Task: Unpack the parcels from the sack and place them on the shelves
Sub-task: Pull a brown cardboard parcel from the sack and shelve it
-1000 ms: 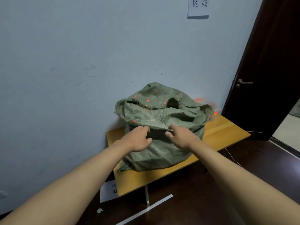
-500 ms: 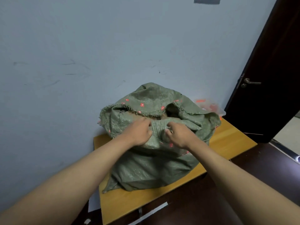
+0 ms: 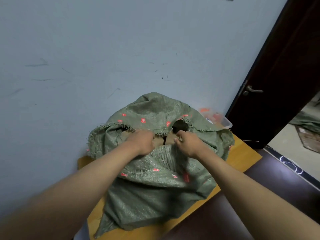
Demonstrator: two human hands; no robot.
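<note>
Head cam, near to far: both forearms reach fwd over the wooden table (image 3: 245, 158). My left hand (image 3: 141, 143) and right hand (image 3: 189, 144) each have fingers curled tight on the front lip of the green sack (image 3: 152, 186), a little apart from each other. Vs a sec ago the lip's been dragged down toward me and the mouth now gapes, so brown cardboard, prob a parcel (image 3: 168, 140), shows between my hands inside the sack. Nothing's out yet; I'd say next is reaching in. Sack sits on the table against the wall (image 3: 103, 49). Behind it a clear plastic tub (image 3: 223, 122), then the dark door (image 3: 280, 75). No shelves in view.
</note>
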